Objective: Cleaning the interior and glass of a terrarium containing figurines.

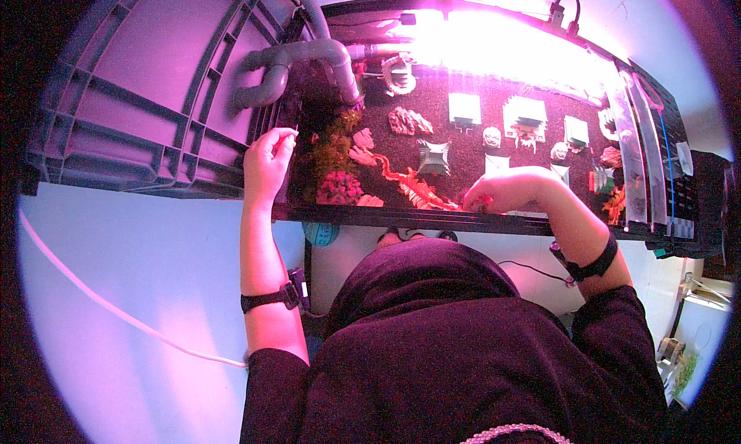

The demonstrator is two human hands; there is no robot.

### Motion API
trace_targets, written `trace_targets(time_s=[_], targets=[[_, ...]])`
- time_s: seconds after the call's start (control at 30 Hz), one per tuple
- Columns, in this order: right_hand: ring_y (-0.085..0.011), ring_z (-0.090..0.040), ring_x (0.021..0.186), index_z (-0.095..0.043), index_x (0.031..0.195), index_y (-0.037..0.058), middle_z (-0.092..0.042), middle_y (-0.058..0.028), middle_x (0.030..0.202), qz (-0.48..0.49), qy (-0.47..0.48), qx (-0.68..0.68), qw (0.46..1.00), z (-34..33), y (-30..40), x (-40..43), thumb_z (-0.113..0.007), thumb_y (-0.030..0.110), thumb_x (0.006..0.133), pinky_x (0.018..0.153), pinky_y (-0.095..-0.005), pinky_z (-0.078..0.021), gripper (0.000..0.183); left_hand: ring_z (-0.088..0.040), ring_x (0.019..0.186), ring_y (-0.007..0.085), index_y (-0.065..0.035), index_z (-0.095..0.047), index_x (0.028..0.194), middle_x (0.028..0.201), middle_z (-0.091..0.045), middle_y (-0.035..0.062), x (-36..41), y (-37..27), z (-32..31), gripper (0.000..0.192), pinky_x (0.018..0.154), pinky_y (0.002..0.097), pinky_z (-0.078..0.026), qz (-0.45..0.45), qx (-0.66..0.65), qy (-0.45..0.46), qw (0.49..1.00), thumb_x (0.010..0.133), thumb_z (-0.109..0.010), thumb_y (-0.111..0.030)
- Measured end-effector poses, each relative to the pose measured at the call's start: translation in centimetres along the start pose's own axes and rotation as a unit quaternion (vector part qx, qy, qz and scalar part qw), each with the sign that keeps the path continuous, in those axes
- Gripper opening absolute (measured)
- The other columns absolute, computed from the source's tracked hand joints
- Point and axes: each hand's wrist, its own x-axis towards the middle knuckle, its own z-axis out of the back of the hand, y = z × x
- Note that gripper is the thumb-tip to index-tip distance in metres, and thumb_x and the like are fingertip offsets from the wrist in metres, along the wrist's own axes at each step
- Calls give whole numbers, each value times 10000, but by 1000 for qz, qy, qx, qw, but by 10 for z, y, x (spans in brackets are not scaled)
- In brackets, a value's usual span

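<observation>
My left hand [269,161] is raised at the left end of a fish tank [414,219], thumb and fingertips drawn together. A tiny pale sliver shows at those fingertips, too small to name. Bent down at the wrist, my right hand [506,190] is over the tank's front rim. Its fingertips are largely hidden, and a small red spot shows beside them. Just left of that hand lies an orange-red dragon-like ornament [419,189] on the dark gravel [382,148]. Pink artificial plants [338,187] stand in the front left corner.
Grey pipes [315,51] curve into the tank's left end beside a large grey plastic crate [150,96]. Several pale miniature buildings [465,109] and rocks [409,121] are spread over the gravel. A glaring light [509,44] covers the back; clear strips [637,154] cross the right end.
</observation>
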Motion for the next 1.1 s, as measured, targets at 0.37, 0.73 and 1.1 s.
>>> trace_targets(time_s=[0.37, 0.73, 1.1], targets=[[-194, -624, 665, -662, 1065, 90, -682, -108, 818, -18, 44, -39, 998, 1, 1, -3, -549, -8, 767, 570, -382, -528, 334, -650, 685, 191, -73, -687, 962, 796, -688, 81, -1, 3, 0, 123, 646, 317, -503, 2, 1, -3, 1000, 888, -640, -159], [-154, -612, 641, -632, 1157, 107, -661, -64, 848, 27, -2, 20, 999, 4, 10, -1, -534, -11, 756, 509, -338, -538, 429, -656, 694, 201, -73, -686, 961, 810, -691, 90, -1, 2, 0, 126, 644, 326, -505, -3, 0, -2, 1000, 887, -640, -164], [-194, -635, 912, -608, 1236, 45, -664, -118, 1091, -56, 30, 38, 997, 8, 23, -3, -576, -60, 739, 801, -326, -525, 509, -640, 672, 192, -76, -687, 958, 797, -686, 82, -1, -1, 0, 112, 637, 324, -499, 2, -5, -2, 1000, 882, -644, -146]])
